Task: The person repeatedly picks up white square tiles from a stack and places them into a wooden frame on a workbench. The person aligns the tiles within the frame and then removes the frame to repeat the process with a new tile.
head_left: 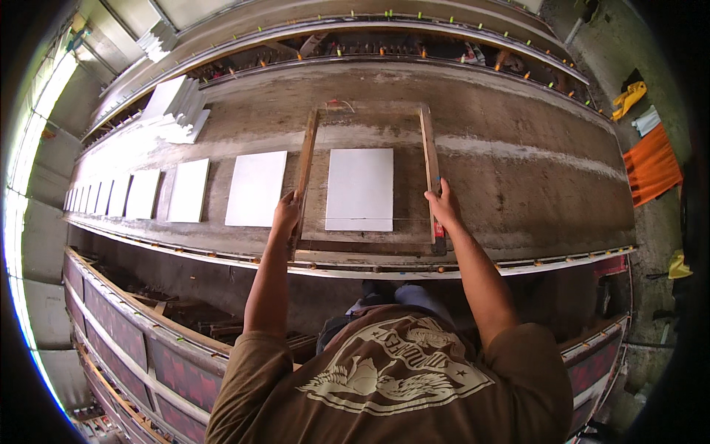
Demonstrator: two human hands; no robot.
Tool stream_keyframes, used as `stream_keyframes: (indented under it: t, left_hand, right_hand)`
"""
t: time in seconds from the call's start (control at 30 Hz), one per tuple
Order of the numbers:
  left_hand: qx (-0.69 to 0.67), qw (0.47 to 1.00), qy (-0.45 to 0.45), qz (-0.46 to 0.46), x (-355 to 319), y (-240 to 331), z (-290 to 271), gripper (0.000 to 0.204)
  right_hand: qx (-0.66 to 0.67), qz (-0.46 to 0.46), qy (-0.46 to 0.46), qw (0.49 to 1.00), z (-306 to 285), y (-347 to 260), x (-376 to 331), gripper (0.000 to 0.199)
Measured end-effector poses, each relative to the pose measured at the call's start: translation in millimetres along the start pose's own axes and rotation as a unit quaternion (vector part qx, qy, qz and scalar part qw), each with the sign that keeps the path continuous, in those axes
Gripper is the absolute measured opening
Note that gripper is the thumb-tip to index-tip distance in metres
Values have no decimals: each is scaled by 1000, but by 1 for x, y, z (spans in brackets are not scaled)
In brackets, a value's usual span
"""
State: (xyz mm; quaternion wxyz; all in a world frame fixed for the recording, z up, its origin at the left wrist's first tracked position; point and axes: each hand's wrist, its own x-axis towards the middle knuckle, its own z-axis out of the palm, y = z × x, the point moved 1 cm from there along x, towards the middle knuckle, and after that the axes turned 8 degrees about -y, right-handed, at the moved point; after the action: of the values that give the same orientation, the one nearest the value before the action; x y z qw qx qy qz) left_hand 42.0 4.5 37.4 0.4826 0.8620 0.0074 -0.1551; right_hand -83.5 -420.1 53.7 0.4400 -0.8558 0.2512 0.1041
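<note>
Brown table (532,196), wood frame (307,152) in L grip (287,212) & R grip (444,207), wht panel (360,189) w/in

Bright cloths edge the workshop

Toward two o'clock, a yellow cloth (629,100) lies near a pale cloth (646,121); nearer three, an orange cloth (654,164) spreads wide; at eight, dark red panels (115,318) line a long bench (151,307); between nine and ten, a bright strip (41,111) glows.

Wooden frame (307,157), rectangular, worn brown, long side rails, red patch (439,231) by right near corner, near side just beside table's (532,196) near edge.
</note>
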Motion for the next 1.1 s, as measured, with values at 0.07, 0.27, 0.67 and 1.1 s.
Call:
stream_keyframes:
  t: [0.07, 0.27, 0.67, 1.1]
  left_hand:
    - [-40, 999, 3, 19, 2, -1, 6, 37]
    - [-35, 998, 18, 43, -18, 56, 58, 42]
    - [3, 997, 10, 80, -43, 126, 231, 41]
    - [16, 993, 59, 102, -70, 111, 334, 45]
  right_hand:
    - [5, -26, 20, 999, -12, 0, 3, 82]
    - [17, -92, 75, 993, -76, 30, 15, 75]
    - [76, -36, 48, 995, -181, 193, 38, 81]
    - [15, -35, 57, 998, -207, 294, 59, 76]
